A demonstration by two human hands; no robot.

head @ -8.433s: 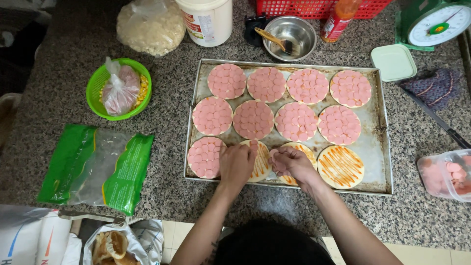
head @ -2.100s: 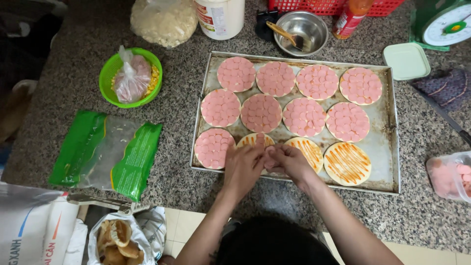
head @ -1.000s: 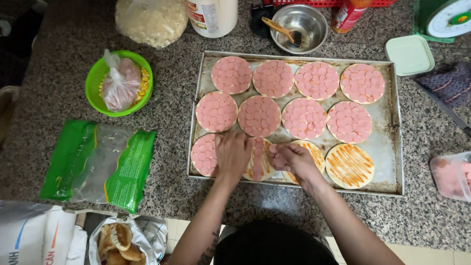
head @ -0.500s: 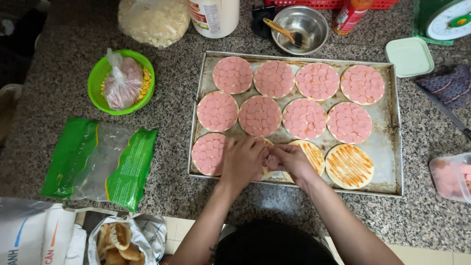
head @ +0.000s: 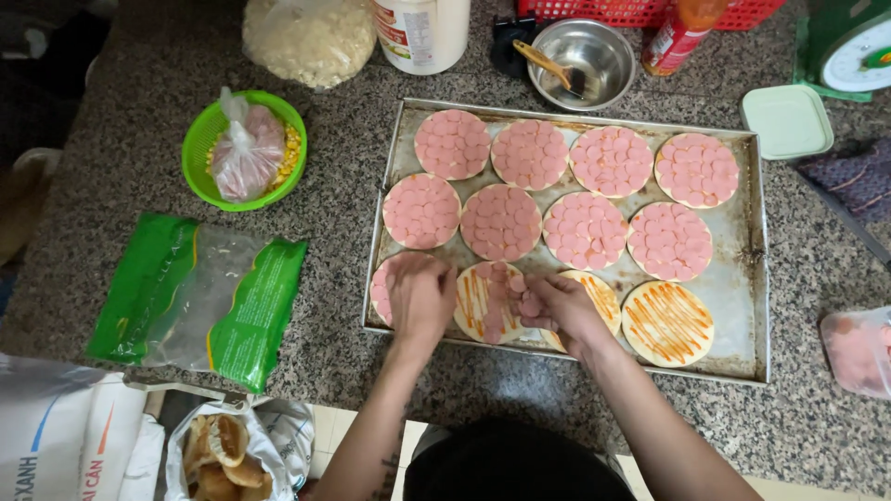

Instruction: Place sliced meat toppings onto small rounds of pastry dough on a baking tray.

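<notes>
A metal baking tray on the granite counter holds several small round bases covered in pink sausage slices. In its front row, one base is partly covered with slices over orange sauce, and a sauced base at the right is bare. My left hand lies palm down on the front-left topped base, fingers at the partly covered base's edge. My right hand pinches pink sausage slices at that base's right edge, hiding most of another sauced base.
A green bowl with corn and a bagged pink item sits left of the tray. A green wrapper lies nearer. Behind the tray are a steel bowl with a brush, a white tub, a bag of crumbs and a pale lid.
More sausage slices now lie on the partly covered base. My left hand has slid left over the front-left base; my right hand still works at the same base.
</notes>
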